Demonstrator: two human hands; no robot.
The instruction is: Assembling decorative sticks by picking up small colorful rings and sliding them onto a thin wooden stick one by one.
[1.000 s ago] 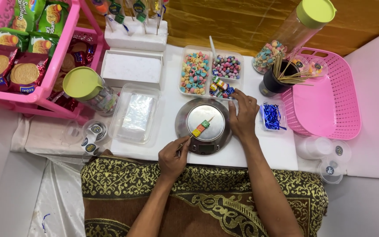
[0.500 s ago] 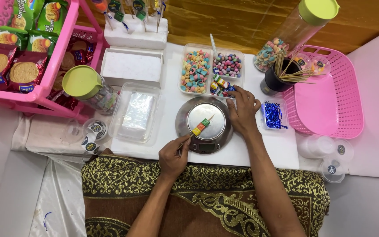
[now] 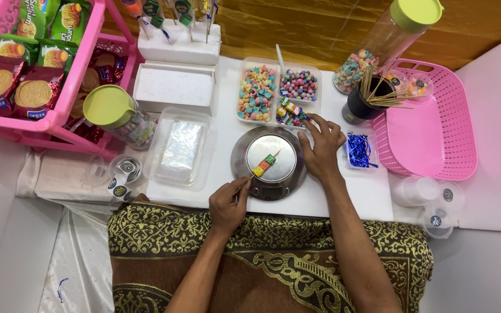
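White tabletop (image 3: 204, 191) cluttered. Left hand (image 3: 227, 204) pinched skewer (image 3: 264, 164) over scale (image 3: 269, 162), axis running up-right toward right hand (image 3: 320, 149); that one open, fingertips at wrapped candies (image 3: 289, 112).

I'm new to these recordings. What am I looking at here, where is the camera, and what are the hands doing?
No machine here: a person's two bare hands, filmed by a camera on their head, looking down at a white table. The left hand holds a thin skewer threaded with small coloured candies over a round metal scale. The right hand reaches to a clear divided tray of candies. Nearby stand a cup of wooden sticks, a pink basket, and green-lidded jars.
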